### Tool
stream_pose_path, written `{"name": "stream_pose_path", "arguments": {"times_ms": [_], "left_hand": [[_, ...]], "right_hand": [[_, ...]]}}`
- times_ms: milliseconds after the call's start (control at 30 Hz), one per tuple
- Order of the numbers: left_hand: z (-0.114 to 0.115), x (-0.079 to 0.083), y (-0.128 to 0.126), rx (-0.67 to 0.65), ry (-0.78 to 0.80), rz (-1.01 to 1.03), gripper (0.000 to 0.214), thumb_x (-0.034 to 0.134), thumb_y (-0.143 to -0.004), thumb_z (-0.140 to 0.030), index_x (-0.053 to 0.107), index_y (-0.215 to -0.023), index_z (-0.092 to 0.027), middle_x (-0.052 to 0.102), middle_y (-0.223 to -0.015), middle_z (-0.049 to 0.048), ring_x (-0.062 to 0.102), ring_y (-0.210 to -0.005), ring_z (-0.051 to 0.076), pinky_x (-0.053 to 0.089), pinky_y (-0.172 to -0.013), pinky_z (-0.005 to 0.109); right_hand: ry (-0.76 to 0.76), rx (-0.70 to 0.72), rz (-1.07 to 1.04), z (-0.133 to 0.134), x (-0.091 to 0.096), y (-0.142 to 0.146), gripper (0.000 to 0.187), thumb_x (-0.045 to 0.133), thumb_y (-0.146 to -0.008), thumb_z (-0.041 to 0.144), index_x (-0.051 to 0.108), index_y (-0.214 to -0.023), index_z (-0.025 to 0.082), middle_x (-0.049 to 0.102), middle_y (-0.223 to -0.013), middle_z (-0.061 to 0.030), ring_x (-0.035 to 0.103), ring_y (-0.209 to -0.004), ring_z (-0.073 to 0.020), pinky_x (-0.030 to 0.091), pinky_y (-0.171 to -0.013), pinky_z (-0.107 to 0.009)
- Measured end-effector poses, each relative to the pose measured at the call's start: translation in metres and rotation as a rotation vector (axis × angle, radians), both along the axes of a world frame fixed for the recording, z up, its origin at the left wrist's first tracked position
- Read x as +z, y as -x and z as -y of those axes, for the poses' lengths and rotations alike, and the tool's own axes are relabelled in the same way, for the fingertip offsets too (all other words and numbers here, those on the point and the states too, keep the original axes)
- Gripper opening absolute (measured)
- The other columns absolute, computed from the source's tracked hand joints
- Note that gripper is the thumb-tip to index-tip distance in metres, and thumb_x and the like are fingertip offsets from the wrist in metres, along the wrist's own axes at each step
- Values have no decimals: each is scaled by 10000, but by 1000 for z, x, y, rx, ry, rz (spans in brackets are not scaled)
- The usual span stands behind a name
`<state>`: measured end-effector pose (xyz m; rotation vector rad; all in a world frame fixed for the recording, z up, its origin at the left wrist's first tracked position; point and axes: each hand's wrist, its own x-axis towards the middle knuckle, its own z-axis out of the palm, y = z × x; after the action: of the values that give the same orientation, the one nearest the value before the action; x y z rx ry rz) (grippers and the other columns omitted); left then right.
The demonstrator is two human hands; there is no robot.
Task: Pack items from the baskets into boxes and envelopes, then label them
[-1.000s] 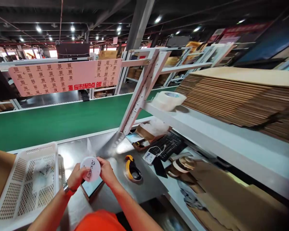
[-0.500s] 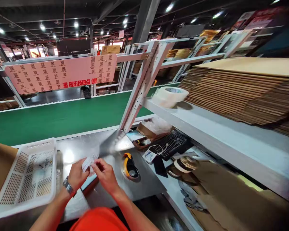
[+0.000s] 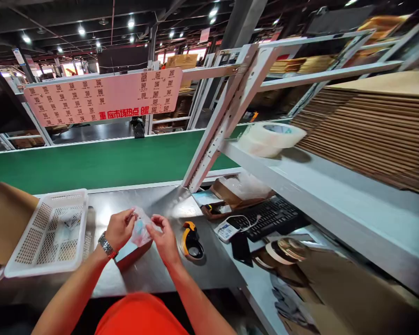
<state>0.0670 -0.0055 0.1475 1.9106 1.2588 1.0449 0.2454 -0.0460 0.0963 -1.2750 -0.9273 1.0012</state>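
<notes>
A small clear plastic bag (image 3: 140,229), with something bluish showing through it, is held up between my two hands over the metal bench. My left hand (image 3: 120,229) pinches its left edge with thumb and fingers. On the other side, my right hand (image 3: 165,238) grips the right edge. Below the bag lies a flat piece with a pale top and a reddish-brown side (image 3: 134,258), partly covered by the bag. Just right of my right hand rests an orange and black tape dispenser (image 3: 189,239).
Left of my hands stands a white plastic basket (image 3: 84,228) with clear packets inside, beside a cardboard box (image 3: 12,218). A green conveyor belt (image 3: 101,167) runs behind the bench. To the right are a keyboard (image 3: 272,216), a shelf with tape rolls (image 3: 270,137) and stacked cardboard (image 3: 377,135).
My hands have moved slightly apart, and the bag, crumpled before, now shows more spread out between them. The view has shifted, with the shelf and cardboard further right.
</notes>
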Motion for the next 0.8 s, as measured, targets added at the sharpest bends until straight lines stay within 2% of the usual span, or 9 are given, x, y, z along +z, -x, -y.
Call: {"name": "stream_pose_path", "arguments": {"times_ms": [67, 133, 200, 300, 367, 433, 533, 667, 800], "left_hand": [[4, 4, -17, -34, 2, 33, 346, 626, -1004, -270, 821, -1273, -175, 885, -1106, 107, 840, -958, 221, 672, -917, 342], [11, 7, -31, -92, 6, 55, 361, 623, -1004, -251, 816, -1302, -188, 881, -1148, 104, 836, -975, 222, 672, -944, 360], [19, 5, -40, -175, -20, 89, 347, 644, -995, -242, 829, -1287, -213, 870, -1210, 101, 828, -1050, 229, 658, -1012, 384], [27, -10, -41, -246, -24, 170, 260, 691, -972, -252, 876, -1153, -229, 854, -1265, 110, 801, -1178, 248, 628, -1097, 406], [30, -25, -40, -223, 49, 209, 245, 675, -970, -254, 891, -1078, -212, 872, -1173, 117, 816, -1116, 250, 647, -1051, 404], [31, -38, -41, -191, 160, 223, 253, 667, -958, -253, 895, -1053, -198, 883, -1068, 108, 827, -1011, 245, 670, -988, 401], [31, -46, -46, -178, 228, 258, 267, 711, -917, -260, 891, -1105, -199, 879, -1147, 103, 818, -1077, 260, 656, -1051, 426], [27, -37, -56, -197, 210, 344, 308, 717, -932, -292, 881, -1176, -197, 850, -1268, 135, 792, -1189, 287, 623, -1126, 460], [25, -29, -65, -260, 248, 442, 350, 765, -933, -367, 868, -1213, -182, 832, -1301, 155, 789, -1188, 312, 639, -1096, 473]], "right_hand": [[39, -15, -1, 0, -12, -1, 869, 976, -549, 645, 678, -1273, 269, 771, -1336, -129, 730, -1214, -346, 627, -1007, -498], [83, 77, -29, -1, -23, -5, 900, 963, -556, 637, 671, -1318, 255, 794, -1312, -144, 751, -1187, -364, 628, -1015, -536], [75, 152, -43, -2, -30, -17, 768, 892, -655, 674, 724, -1246, 213, 834, -1163, -144, 774, -1065, -350, 640, -953, -515], [44, 93, 11, -5, -34, -42, 584, 798, -740, 684, 793, -1051, 190, 838, -983, -115, 755, -949, -318, 618, -887, -462], [57, 77, 77, -9, -34, -56, 463, 764, -758, 628, 800, -925, 198, 808, -871, -75, 716, -855, -277, 587, -836, -423], [84, 153, 100, -12, -33, -61, 355, 748, -757, 554, 779, -823, 206, 757, -775, -39, 657, -767, -239, 557, -787, -396], [99, 338, -4, -9, -29, -55, 281, 733, -767, 476, 776, -844, 209, 762, -822, -36, 663, -812, -244, 568, -851, -414], [42, 564, -218, 7, -25, -47, 475, 799, -768, 474, 779, -1188, 254, 810, -1134, -76, 732, -1108, -287, 558, -1093, -482], [14, 671, -307, 14, -26, -49, 732, 945, -670, 538, 738, -1315, 261, 806, -1186, -101, 746, -1174, -321, 564, -1124, -531]]}}
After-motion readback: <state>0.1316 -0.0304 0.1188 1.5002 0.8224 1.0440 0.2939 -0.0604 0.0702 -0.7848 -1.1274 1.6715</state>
